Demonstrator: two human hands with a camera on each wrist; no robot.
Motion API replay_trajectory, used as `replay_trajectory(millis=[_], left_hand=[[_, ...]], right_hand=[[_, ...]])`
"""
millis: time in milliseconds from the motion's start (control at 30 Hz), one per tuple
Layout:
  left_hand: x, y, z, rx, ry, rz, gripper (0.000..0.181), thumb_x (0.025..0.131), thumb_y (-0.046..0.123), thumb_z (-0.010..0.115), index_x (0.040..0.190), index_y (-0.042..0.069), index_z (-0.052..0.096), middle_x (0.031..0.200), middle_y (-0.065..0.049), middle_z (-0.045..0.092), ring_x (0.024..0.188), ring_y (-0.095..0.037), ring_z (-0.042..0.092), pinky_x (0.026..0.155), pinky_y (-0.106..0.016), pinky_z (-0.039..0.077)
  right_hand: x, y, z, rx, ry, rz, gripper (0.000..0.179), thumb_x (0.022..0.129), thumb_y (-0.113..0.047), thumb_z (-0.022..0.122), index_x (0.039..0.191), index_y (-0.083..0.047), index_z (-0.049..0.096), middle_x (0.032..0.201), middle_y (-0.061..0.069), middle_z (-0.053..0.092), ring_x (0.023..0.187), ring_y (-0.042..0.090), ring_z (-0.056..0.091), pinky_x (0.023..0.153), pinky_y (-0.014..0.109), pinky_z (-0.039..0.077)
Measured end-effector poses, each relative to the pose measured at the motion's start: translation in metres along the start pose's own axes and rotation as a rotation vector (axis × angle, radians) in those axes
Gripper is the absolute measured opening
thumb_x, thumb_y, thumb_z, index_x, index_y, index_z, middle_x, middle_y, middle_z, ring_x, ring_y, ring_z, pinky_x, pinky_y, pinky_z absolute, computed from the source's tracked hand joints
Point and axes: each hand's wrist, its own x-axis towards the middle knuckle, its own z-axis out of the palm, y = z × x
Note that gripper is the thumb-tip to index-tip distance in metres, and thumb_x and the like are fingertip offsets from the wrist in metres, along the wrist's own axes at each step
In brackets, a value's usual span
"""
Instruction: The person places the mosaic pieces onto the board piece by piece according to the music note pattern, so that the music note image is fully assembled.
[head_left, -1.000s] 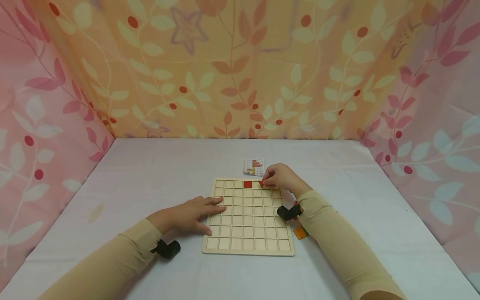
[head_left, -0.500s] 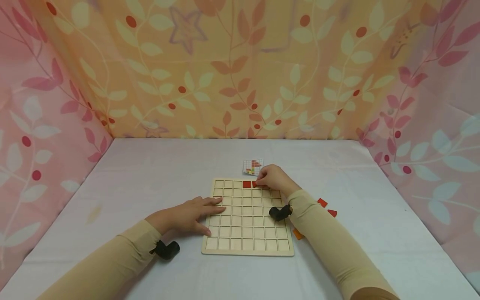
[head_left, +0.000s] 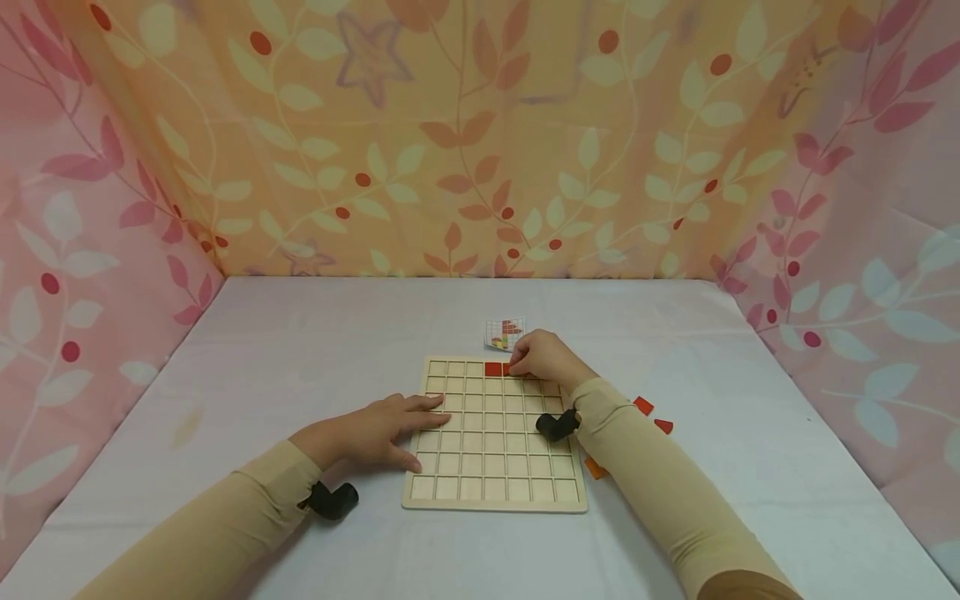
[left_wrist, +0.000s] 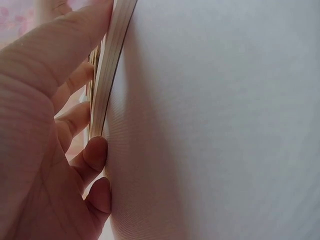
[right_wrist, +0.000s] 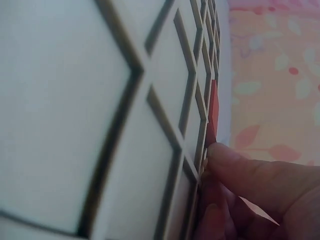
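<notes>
A pale wooden grid board (head_left: pixel 495 504) lies on the white table. In its top row sits a red square tile (head_left: pixel 492 369). Just right of that, my right hand (head_left: pixel 546 357) pinches a red triangular tile (head_left: pixel 507 369), most of it hidden by the fingertips. The right wrist view has the thumb (right_wrist: pixel 225 156) right at the red piece, low over the grid. My left hand (head_left: pixel 378 429) lies spread at the board's left side, two fingers over the cells and the thumb on the edge. Fingertips (left_wrist: pixel 95 152) touch the board's side in the left wrist view.
A small printed pattern card (head_left: pixel 504 333) lies just behind the board. Right of the board are a red tile (head_left: pixel 642 406), another red tile with a curved edge (head_left: pixel 663 426) and an orange tile (head_left: pixel 596 468) partly under the right forearm. Patterned cloth walls (head_left: pixel 480 167) enclose the table.
My right hand has moved slightly left with the red triangular tile, bringing it beside the red square. Loose red tiles have come into view past the right sleeve. The left hand stays put.
</notes>
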Motion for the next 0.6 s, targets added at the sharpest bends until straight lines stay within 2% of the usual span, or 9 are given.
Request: replay_trajectory(millis=[200,333,500,600], left_hand=[[-0.0002,-0.0018,0.0013,0.006,0.001,-0.016,0.078,0.075,0.055,0.063,0.143,0.030,0.032,0.152,0.005,0.015,0.135,-0.030,0.019,0.103,-0.051,0.021],[-0.0001,-0.0020,0.0017,0.001,-0.002,-0.026,0.079,0.075,0.057,0.062,0.143,0.032,0.031,0.152,0.006,0.015,0.135,-0.028,0.018,0.103,-0.050,0.021],[0.0008,-0.0016,0.0020,0.005,-0.004,-0.018,0.079,0.075,0.057,0.062,0.143,0.032,0.030,0.152,0.006,0.015,0.134,-0.026,0.020,0.102,-0.049,0.024],[0.0012,-0.0011,0.0021,0.006,-0.003,-0.013,0.079,0.075,0.057,0.062,0.143,0.032,0.031,0.152,0.006,0.015,0.133,-0.026,0.022,0.101,-0.048,0.025]], right_hand=[[0.0028,-0.0030,-0.0025,-0.113,0.005,-0.024,0.006,0.077,-0.016,0.074,0.071,-0.014,0.073,0.077,-0.003,0.066,0.078,0.015,0.054,0.077,0.032,0.043],[0.0031,-0.0041,-0.0041,-0.166,0.006,-0.053,0.008,0.076,-0.015,0.074,0.068,-0.015,0.073,0.074,-0.004,0.066,0.077,0.015,0.055,0.078,0.033,0.044],[0.0014,-0.0022,-0.0058,-0.145,-0.006,-0.081,0.009,0.077,-0.013,0.072,0.068,-0.014,0.072,0.068,-0.005,0.065,0.074,0.014,0.054,0.073,0.031,0.044],[-0.0002,0.0009,-0.0081,-0.114,-0.023,-0.085,0.005,0.079,-0.014,0.071,0.074,-0.013,0.074,0.073,-0.004,0.066,0.077,0.014,0.054,0.074,0.031,0.045]])
